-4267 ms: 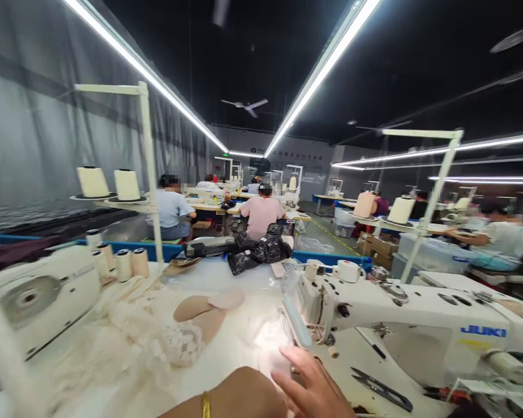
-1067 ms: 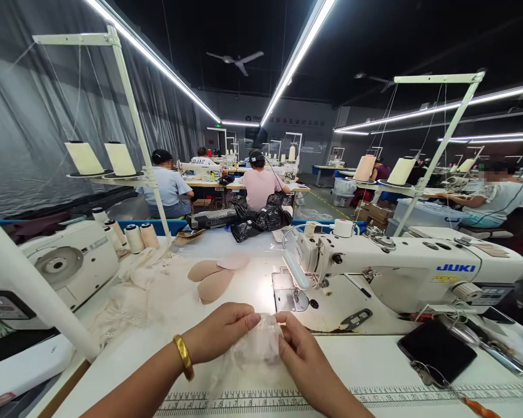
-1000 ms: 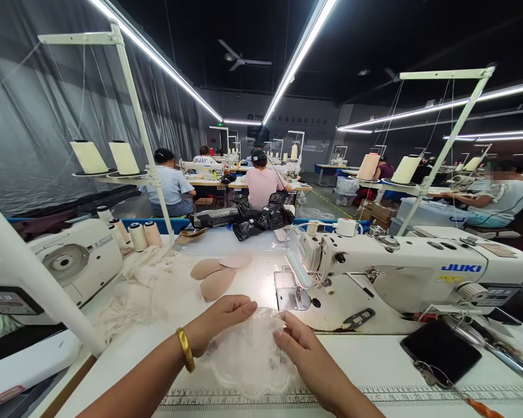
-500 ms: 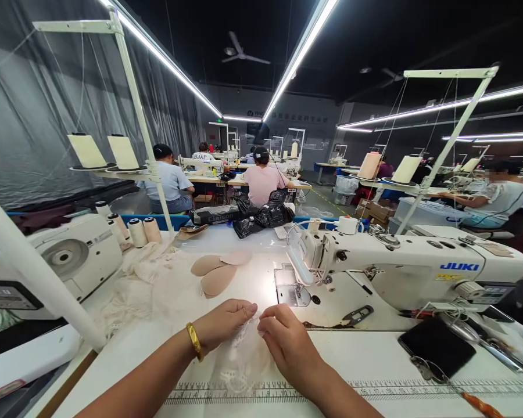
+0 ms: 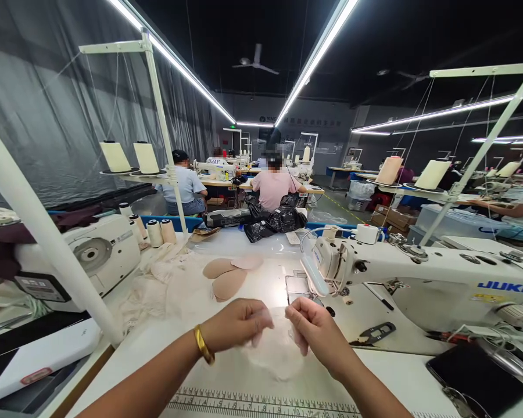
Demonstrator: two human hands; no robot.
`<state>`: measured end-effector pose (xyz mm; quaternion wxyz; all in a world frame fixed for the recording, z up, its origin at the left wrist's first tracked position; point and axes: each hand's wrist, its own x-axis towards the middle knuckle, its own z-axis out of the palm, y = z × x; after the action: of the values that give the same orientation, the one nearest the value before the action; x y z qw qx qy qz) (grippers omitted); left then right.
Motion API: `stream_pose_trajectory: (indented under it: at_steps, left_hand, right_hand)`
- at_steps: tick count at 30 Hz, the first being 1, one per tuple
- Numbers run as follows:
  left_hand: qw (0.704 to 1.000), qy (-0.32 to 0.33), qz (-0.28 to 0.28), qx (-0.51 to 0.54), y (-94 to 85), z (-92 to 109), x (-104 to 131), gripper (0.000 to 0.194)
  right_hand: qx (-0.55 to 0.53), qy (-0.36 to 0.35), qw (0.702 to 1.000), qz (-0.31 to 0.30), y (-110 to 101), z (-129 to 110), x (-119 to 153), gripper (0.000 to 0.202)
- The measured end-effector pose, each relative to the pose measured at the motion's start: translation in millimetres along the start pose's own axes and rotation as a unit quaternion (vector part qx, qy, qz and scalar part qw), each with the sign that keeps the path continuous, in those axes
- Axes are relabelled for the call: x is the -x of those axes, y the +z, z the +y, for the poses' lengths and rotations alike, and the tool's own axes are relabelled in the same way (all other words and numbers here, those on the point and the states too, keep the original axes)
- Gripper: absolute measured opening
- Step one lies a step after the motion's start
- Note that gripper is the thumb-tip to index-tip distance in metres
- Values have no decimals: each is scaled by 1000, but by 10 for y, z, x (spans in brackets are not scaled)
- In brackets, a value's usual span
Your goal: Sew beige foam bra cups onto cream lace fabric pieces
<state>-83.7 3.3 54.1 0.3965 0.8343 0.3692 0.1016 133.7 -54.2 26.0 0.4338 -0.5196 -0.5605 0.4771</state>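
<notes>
A sheer white piece of fabric [image 5: 275, 355] hangs between my two hands above the table, its outline blurred. My left hand [image 5: 239, 325], below a gold bracelet, pinches the fabric's upper left part; the fingertips are slightly smeared. Thumb and forefinger of my right hand [image 5: 316, 331] close on its upper right edge. Beyond the hands lie several beige oval pads [image 5: 230, 285], partly overlapping. Just past my right hand is the needle area of a white JUKI sewing machine [image 5: 436, 273].
Black thread snips [image 5: 377, 332] lie on the machine bed. A printed ruler [image 5: 244, 402] runs along the table's front. Crumpled pale lace [image 5: 157, 284] lies left, near thread cones [image 5: 156, 233]. A dark flat object [image 5: 475, 371] sits at right. Black bags [image 5: 274, 220] stand behind the table; co-workers sit beyond.
My hands have drawn apart, spreading the fabric, and it now hangs clear of the ruler strip. The whole view has shifted slightly, so fixed things appear further right.
</notes>
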Motion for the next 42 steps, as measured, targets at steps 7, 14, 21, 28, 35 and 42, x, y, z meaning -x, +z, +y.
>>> stream_pose_trajectory:
  at_steps: [7, 14, 21, 28, 35, 42]
  left_hand:
    - [944, -86, 211, -240, -563, -437, -769, 31]
    - [908, -92, 201, -355, -592, -548, -1210, 28]
    - [896, -65, 217, -383, -518, -665, -569, 29]
    - [908, -36, 249, -336, -404, -757, -453, 38]
    - [936, -48, 308, -164, -536, -289, -371, 39]
    - [994, -44, 97, 24, -67, 191, -261, 42]
  right_hand:
    - [-61, 41, 997, 21, -24, 275, -157, 45]
    - [-72, 44, 996, 23, -63, 294, -157, 44]
    - [-80, 40, 996, 4, -50, 352, -186, 41]
    - [-84, 32, 996, -2, -39, 368, -156, 38]
    - [-94, 17, 995, 7, -57, 317, -140, 38]
    - [-116, -3, 993, 2, -83, 323, -192, 59]
